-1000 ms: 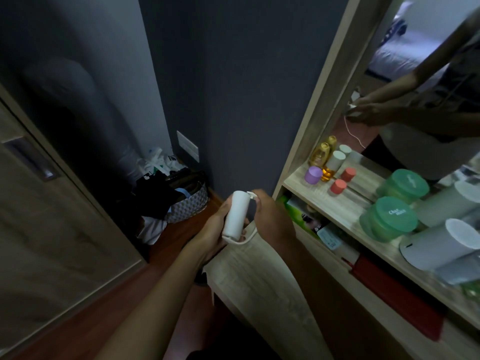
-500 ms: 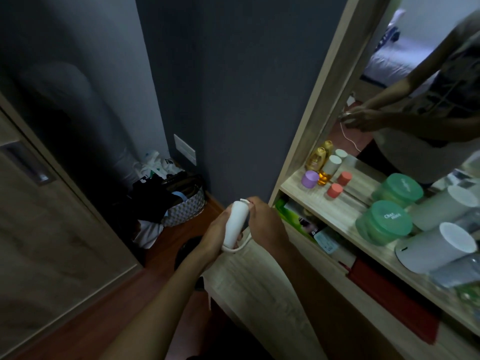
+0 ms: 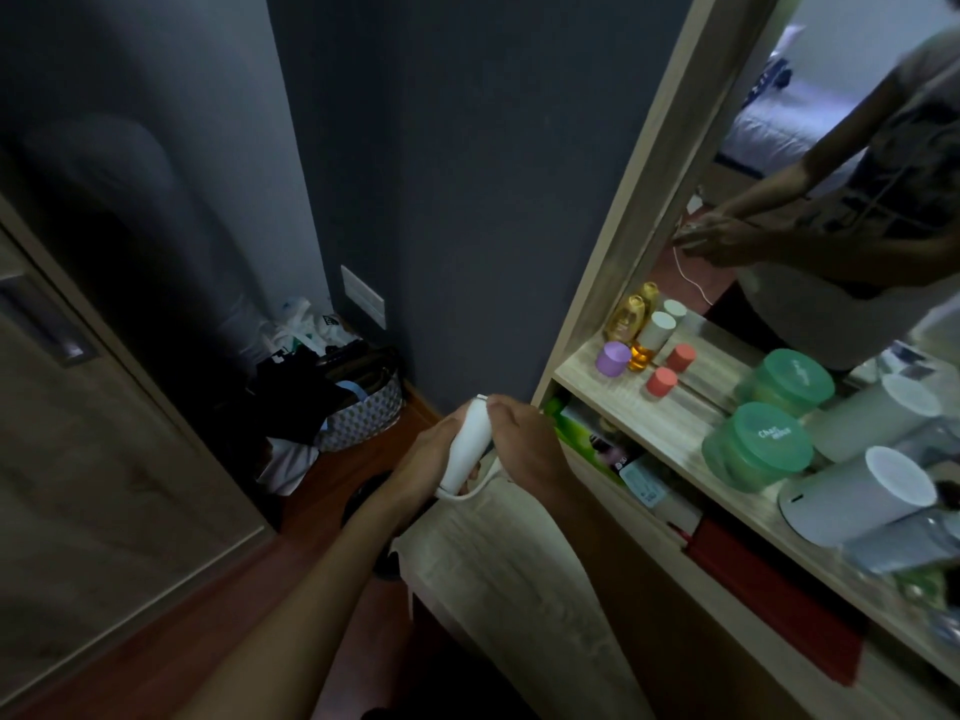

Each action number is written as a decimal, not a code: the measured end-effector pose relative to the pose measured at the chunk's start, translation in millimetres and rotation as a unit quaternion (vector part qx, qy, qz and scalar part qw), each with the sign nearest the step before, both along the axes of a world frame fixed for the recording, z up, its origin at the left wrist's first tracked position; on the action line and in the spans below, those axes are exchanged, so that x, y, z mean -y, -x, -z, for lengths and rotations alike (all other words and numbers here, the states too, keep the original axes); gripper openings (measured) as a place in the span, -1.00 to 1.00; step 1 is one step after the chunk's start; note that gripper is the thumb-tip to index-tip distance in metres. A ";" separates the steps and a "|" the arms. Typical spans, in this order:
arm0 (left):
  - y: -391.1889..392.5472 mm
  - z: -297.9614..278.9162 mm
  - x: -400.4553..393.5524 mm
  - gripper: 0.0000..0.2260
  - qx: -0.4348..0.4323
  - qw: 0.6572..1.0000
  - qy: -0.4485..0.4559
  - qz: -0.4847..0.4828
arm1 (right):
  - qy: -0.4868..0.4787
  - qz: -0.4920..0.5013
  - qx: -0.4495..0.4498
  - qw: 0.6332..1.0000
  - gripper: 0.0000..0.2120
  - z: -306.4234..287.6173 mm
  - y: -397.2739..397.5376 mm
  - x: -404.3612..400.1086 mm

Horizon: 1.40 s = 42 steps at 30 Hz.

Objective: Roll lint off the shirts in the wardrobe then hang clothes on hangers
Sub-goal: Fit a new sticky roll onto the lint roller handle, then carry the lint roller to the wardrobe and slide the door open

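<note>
A white lint roller (image 3: pixel 468 444) in its closed case is held upright in front of me, above a pale wooden surface (image 3: pixel 498 553). My left hand (image 3: pixel 431 454) grips the case from the left side. My right hand (image 3: pixel 522 441) curls over its right side, fingertips pinching near the top end. A thin white loop hangs from the roller's lower end. The wardrobe (image 3: pixel 78 407) stands at the left with its wooden door shut. No shirts or hangers are visible.
A patterned basket (image 3: pixel 363 413) piled with dark clothes and bags sits on the floor in the corner. On the right, a vanity shelf (image 3: pixel 670 423) holds bottles, green jars (image 3: pixel 756 444) and white cylinders (image 3: pixel 862 493) below a mirror (image 3: pixel 831 174) reflecting a person.
The view has drifted slightly; both hands and the roller sit a little lower. My right hand's fingers have closed more over the roller's top end.
</note>
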<state>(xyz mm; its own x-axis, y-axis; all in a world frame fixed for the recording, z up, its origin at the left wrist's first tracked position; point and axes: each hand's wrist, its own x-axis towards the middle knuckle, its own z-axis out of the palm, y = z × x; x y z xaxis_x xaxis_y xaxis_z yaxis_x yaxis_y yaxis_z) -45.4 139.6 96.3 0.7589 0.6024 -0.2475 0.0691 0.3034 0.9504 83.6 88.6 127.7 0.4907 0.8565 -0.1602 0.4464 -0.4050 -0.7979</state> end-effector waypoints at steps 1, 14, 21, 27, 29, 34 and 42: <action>-2.4 -9.5 -1.8 -0.45 -0.018 0.999 0.019 -0.042 | -0.006 0.002 -0.012 1.000 -0.67 -0.1 0.6 -0.1; -4.2 -10.0 3.0 -0.68 -0.033 0.985 0.128 -0.114 | 0.000 -0.054 0.017 0.998 -0.63 4.4 5.1 1.7; 0.0 -15.1 -21.5 -0.56 0.037 0.971 0.193 -0.135 | -0.012 -0.125 -0.034 0.992 -0.36 -7.7 0.0 10.1; 8.8 -13.5 -36.1 -0.60 0.004 0.972 0.174 -0.156 | 0.006 -0.205 0.026 0.978 -0.20 -8.8 -13.7 27.7; 10.6 -13.0 -38.4 -0.64 -0.008 0.971 0.159 -0.177 | 0.012 -0.182 0.052 0.982 -0.39 -8.1 -18.1 31.0; 14.8 -17.3 -19.8 -0.76 -0.127 0.908 -0.308 -0.256 | -0.035 -0.097 0.068 0.992 -0.78 0.1 -6.3 38.1; 60.7 -30.7 -8.5 -0.57 -0.238 0.738 -0.586 -0.235 | -0.130 -0.061 0.050 0.988 -0.86 -3.3 32.2 25.5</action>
